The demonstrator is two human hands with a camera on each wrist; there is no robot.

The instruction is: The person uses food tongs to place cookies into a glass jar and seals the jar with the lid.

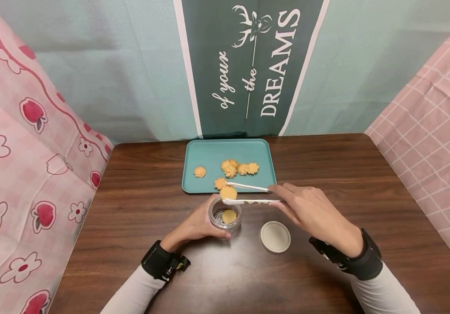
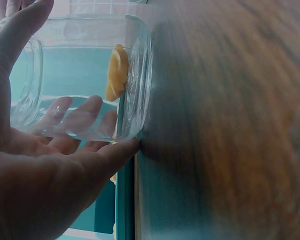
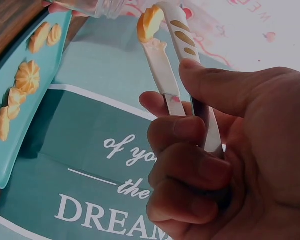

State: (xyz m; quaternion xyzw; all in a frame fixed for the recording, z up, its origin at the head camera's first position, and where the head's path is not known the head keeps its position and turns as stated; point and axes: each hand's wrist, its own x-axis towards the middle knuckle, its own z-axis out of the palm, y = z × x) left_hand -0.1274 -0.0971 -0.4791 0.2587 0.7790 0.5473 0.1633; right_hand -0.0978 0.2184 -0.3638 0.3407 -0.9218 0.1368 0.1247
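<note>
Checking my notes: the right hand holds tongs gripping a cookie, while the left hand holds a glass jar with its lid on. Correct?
Not quite: the lid is off, lying on the table, as the head view shows. The right hand holds tongs gripping a cookie; the left hand holds the glass jar.

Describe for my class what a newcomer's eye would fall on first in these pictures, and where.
Probably the cookie pinched in the white tongs, near the mouth of the clear jar in front of the tray. Next might come the large white "DREAMS" lettering on the dark green panel behind the table. The teal tray, with more cookies on it, lies toward the table's far edge.
</note>
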